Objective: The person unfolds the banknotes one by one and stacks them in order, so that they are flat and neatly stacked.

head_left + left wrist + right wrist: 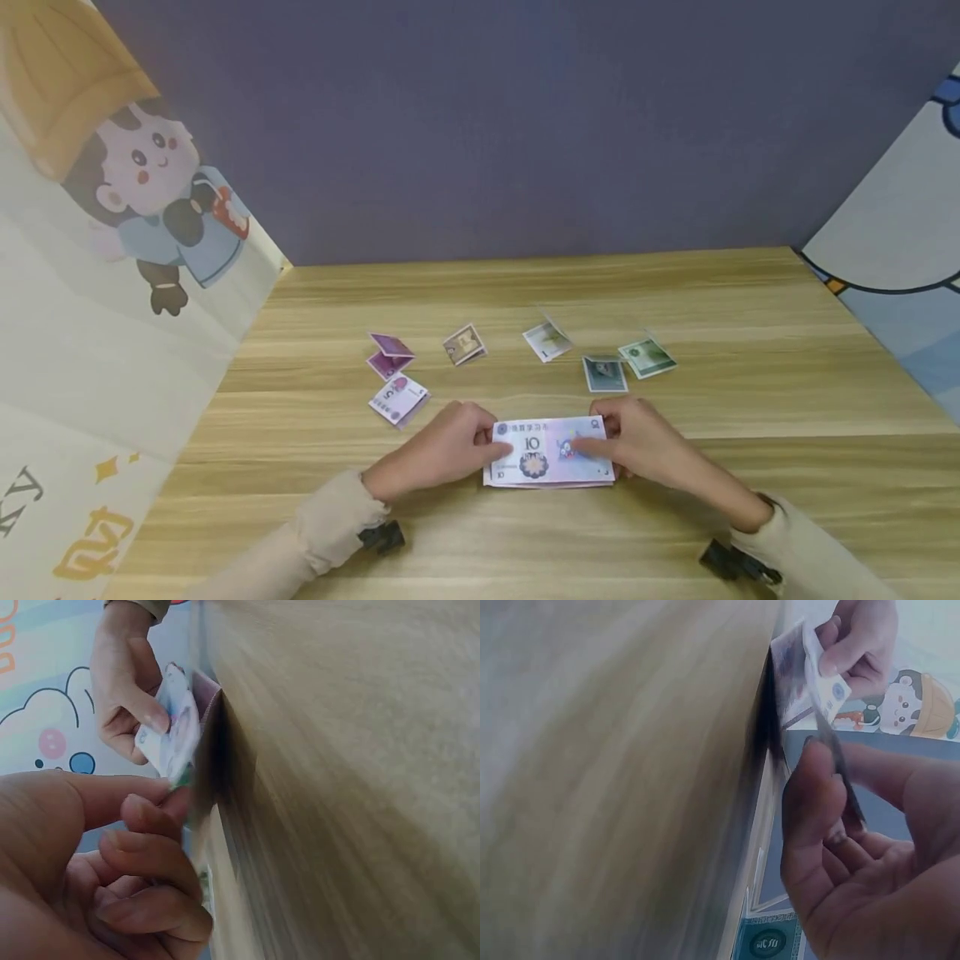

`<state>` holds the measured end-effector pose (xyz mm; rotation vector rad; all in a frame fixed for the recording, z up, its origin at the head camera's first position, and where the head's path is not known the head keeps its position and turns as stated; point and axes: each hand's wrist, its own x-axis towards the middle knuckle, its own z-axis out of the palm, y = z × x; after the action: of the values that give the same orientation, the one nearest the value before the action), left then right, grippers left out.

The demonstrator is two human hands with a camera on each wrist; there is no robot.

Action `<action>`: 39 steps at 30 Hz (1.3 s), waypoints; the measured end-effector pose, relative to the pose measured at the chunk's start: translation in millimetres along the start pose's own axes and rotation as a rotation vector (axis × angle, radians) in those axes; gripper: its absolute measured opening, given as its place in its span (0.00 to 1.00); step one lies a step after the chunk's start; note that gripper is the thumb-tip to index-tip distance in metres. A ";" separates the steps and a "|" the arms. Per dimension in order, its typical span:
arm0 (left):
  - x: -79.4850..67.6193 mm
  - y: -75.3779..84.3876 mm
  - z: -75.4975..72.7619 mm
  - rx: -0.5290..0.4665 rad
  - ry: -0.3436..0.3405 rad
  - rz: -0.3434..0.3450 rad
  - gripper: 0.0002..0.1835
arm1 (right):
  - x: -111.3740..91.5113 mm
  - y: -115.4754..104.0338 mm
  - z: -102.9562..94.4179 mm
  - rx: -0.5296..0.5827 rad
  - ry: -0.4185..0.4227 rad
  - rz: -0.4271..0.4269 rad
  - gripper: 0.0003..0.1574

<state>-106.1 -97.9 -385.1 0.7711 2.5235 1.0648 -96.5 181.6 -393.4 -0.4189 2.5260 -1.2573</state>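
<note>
Plainly, in the head view the left grip (447,447) and right grip (647,439) pinch paper money (550,458) by its short ends over the table (532,554), the left wrist view suggesting light, bendy handling, the right wrist view easy creasing.

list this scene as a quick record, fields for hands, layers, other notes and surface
left hand: pinches left end of 10 note
right hand: pinches its right end
layers: pinkish layer beneath; fold or separate note unclear
other notes: six, folded: purple note, white 5 note, brown note, 1 note, blue note, green note
surface: wood-grain table
</note>
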 end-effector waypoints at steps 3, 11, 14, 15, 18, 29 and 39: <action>0.5 -2.1 1.4 0.010 -0.033 -0.041 0.11 | 1.7 2.3 -0.1 -0.053 -0.026 -0.021 0.24; -0.3 -4.4 2.9 0.043 -0.093 -0.099 0.15 | 9.8 0.7 0.1 -0.186 -0.133 -0.023 0.23; -0.3 -4.8 3.3 0.059 -0.102 -0.104 0.18 | 12.6 -1.7 -0.7 -0.222 -0.172 -0.012 0.23; -0.1 -4.8 3.5 0.059 -0.105 -0.109 0.18 | 13.3 -2.7 -1.3 -0.228 -0.182 -0.010 0.22; 1.3 -4.7 4.2 0.063 -0.103 -0.122 0.19 | 15.7 -4.3 -2.9 -0.261 -0.198 -0.001 0.21; 5.0 -7.4 6.0 0.039 -0.088 -0.167 0.17 | 19.1 -5.8 -3.3 -0.369 -0.137 0.029 0.24; 6.1 -8.6 6.8 0.020 -0.069 -0.170 0.16 | 12.1 -17.4 6.7 -0.299 -0.217 -0.158 0.13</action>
<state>-111.0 -95.5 -396.4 0.5756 2.4928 0.9419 -102.8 162.1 -384.7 -0.7898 2.5341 -0.8280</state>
